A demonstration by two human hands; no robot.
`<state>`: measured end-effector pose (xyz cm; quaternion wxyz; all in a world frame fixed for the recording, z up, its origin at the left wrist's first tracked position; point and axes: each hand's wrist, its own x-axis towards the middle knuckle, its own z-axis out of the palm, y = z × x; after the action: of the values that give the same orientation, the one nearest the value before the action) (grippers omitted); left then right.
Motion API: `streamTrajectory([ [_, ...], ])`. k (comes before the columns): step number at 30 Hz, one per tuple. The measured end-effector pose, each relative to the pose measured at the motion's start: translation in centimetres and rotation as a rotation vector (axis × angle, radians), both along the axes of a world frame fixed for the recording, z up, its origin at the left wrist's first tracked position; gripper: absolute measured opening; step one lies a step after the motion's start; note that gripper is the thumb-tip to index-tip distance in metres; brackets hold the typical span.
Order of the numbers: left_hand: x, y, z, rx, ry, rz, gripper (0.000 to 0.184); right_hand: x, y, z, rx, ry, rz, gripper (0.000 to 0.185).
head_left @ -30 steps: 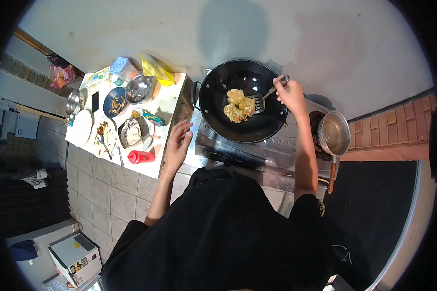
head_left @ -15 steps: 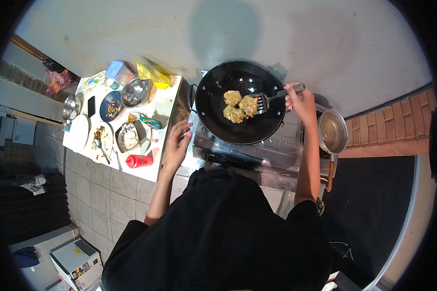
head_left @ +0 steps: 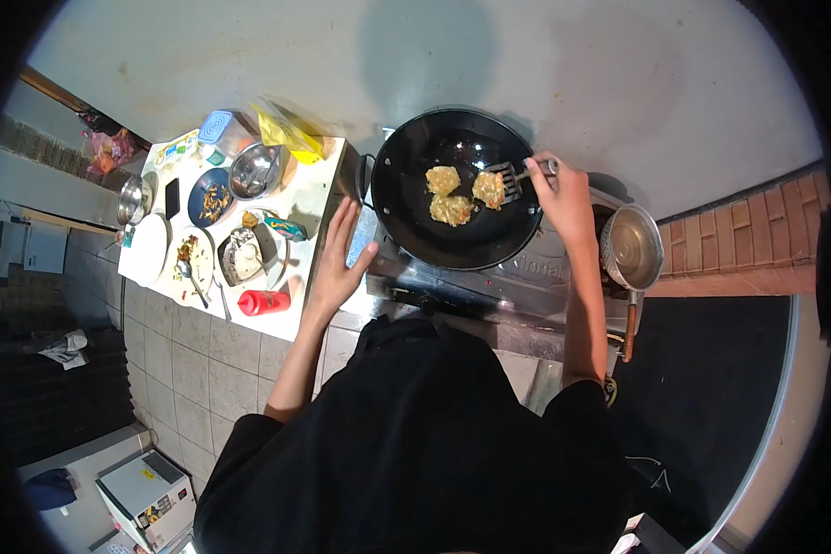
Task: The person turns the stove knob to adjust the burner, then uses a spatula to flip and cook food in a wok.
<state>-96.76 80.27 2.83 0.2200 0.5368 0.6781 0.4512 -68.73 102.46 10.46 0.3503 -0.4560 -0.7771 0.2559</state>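
Observation:
My right hand (head_left: 563,189) is closed round the handle of a slotted spatula (head_left: 511,181) over the right side of a black wok (head_left: 415,235). The spatula's head touches the rightmost golden fritter (head_left: 489,189). Two more fritters lie in the wok to its left: an upper fritter (head_left: 442,180) and a lower fritter (head_left: 450,210). Holding nothing, my left hand (head_left: 342,263) has its fingers stretched out beside the table edge, just left of the wok's loop handle (head_left: 364,181). The wok stands on a metal gas stove (head_left: 489,294).
Left of me, a white table (head_left: 307,198) bears a steel bowl (head_left: 257,171), a blue bowl (head_left: 210,198), plates, a red bottle (head_left: 264,302) and a yellow bag (head_left: 291,137). On the right is a saucepan (head_left: 632,245), its wooden handle pointing toward me. A wall rises behind the wok.
The right fritter has shifted right, away from the other two, with the spatula at it. My left hand's fingers have straightened and its thumb has spread out.

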Motion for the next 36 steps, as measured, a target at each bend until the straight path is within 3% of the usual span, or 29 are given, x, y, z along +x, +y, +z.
streamTrajectory([
  [1, -0.3, 0.6, 0.3, 0.006, 0.251, -0.041, 0.066, -0.4, -0.3, 0.4, 0.037, -0.035, 0.042, 0.02],
  [4, 0.0, 2.0, 1.6, 0.003, 0.095, -0.049, 0.067, -1.3, -1.0, 1.1, 0.084, -0.087, 0.084, 0.019],
  [7, -0.7, 2.8, 1.0, 0.003, 0.183, -0.017, 0.066, -1.6, -1.0, 0.6, 0.175, -0.073, 0.057, 0.018],
  [15, -0.3, 3.1, 1.8, -0.047, 0.119, -0.047, 0.064, -1.7, -1.5, 1.5, 0.281, -0.107, -0.094, 0.02],
  [24, 0.6, 1.6, 1.0, -0.101, 0.165, -0.043, 0.063, -2.6, -2.7, 1.6, 0.151, 0.06, -0.101, 0.018],
  [36, 0.6, 1.5, 0.9, -0.107, 0.085, -0.051, 0.059, -4.4, -1.9, -0.1, 0.18, 0.083, -0.115, 0.02],
])
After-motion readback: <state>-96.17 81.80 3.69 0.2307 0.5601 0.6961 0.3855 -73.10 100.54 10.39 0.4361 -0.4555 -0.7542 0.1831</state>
